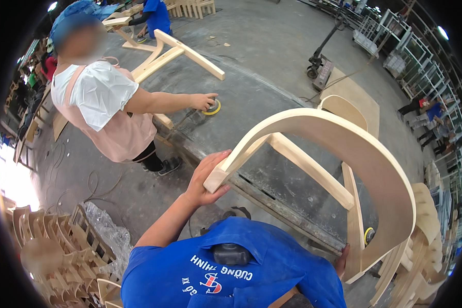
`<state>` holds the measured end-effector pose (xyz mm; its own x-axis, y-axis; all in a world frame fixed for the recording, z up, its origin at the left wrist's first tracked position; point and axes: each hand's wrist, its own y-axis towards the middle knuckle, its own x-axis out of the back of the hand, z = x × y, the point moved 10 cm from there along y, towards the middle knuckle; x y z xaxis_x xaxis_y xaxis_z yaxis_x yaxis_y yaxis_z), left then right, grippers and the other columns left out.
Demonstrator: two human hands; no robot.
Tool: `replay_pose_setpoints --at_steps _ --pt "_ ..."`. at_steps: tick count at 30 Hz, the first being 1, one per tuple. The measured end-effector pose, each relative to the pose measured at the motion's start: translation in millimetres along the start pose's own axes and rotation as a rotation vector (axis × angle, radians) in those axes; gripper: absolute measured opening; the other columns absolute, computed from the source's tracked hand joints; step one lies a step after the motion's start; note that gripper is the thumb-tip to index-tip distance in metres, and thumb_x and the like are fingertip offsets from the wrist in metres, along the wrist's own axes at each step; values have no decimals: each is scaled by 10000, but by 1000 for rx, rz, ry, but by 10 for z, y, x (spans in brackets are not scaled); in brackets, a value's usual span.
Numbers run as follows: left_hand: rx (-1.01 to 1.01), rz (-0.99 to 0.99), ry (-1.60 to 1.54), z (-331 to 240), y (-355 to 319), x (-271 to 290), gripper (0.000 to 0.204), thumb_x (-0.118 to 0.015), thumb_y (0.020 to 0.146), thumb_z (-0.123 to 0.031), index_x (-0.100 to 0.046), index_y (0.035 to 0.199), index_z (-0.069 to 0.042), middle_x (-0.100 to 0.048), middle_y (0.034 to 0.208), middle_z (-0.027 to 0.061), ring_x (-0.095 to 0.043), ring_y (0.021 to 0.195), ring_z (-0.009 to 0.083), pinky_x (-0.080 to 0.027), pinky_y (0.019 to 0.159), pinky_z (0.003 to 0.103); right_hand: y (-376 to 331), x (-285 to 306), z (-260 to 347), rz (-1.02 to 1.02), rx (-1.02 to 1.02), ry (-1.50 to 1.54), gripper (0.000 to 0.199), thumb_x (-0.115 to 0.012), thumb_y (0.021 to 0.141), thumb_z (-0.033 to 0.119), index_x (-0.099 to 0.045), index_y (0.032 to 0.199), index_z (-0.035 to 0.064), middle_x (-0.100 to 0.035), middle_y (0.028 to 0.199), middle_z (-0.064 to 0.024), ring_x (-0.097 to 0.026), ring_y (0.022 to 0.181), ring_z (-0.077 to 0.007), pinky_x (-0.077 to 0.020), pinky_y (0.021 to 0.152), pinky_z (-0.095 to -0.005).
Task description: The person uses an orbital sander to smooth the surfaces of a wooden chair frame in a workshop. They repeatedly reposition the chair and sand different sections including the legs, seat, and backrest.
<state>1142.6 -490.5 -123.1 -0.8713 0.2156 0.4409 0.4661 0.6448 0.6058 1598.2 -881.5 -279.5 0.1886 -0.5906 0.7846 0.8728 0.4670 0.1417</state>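
A pale wooden chair frame (313, 172) with a wide curved backrest band (364, 149) stands tilted over the grey worktable (292, 205). My left hand (205, 177) is closed round the squared end of the band, thumb below and fingers over the outer side. At the frame's lower right, my right hand (341, 262) grips the wooden post; most of it is hidden behind my sleeve and the wood. Beyond that post a sander with a yellow pad (368, 236) lies partly covered by the frame.
Across the table's left side a co-worker (97, 102) rests one hand on another yellow-rimmed sander (210, 107). A second chair frame (190, 54) lies at the far end. Stacked curved wooden parts (61, 256) fill the lower left; more (423, 241) stand right. A pallet jack (321, 69) is beyond.
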Motion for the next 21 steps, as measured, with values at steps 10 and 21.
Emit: replay_pose_setpoints --at_steps 10,21 --pt "-65 -117 -60 -118 -42 100 699 -667 653 -186 -488 1274 80 -556 1245 274 -548 1158 405 -407 1007 448 -212 209 -8 -58 -27 -7 413 -652 859 287 -575 1168 25 -613 1090 -145 -572 1013 -271 -445 888 -367" --pt "-51 -174 -80 -111 -35 123 648 -650 671 -198 -498 1219 113 -584 1166 261 -578 1092 360 -429 959 422 -62 346 171 -123 -5 -29 438 -655 860 281 -565 1202 22 -608 1141 -155 -566 1060 -275 -435 928 -366"
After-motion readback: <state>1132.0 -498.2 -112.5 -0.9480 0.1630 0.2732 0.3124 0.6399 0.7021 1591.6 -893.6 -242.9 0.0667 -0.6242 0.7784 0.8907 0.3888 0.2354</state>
